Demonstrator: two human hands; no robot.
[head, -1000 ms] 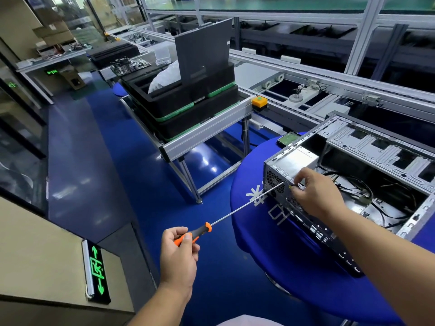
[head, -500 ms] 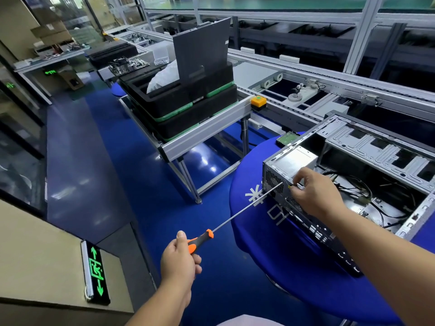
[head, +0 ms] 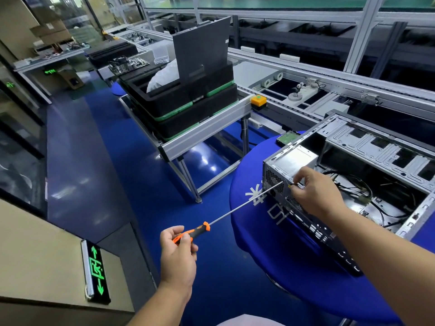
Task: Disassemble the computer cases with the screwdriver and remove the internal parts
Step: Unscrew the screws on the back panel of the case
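One open computer case [head: 367, 184] on the blue counter [head: 270, 243], left hand [head: 177, 252] gripping one screwdriver [head: 195, 230], right hand [head: 315, 191] pinching at its tip on the case's rear, two stacked black trays [head: 188, 109] behind, one green exit sign [head: 96, 271] on the floor.

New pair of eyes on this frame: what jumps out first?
The long screwdriver with the orange-and-black handle, gripped low centre by the left hand, its thin shaft reaching to the rear corner of the open grey metal computer case at right. There the right hand pinches near the tip. The case lies on a round blue-covered table, and black stacked trays with green edges sit on a rack behind.
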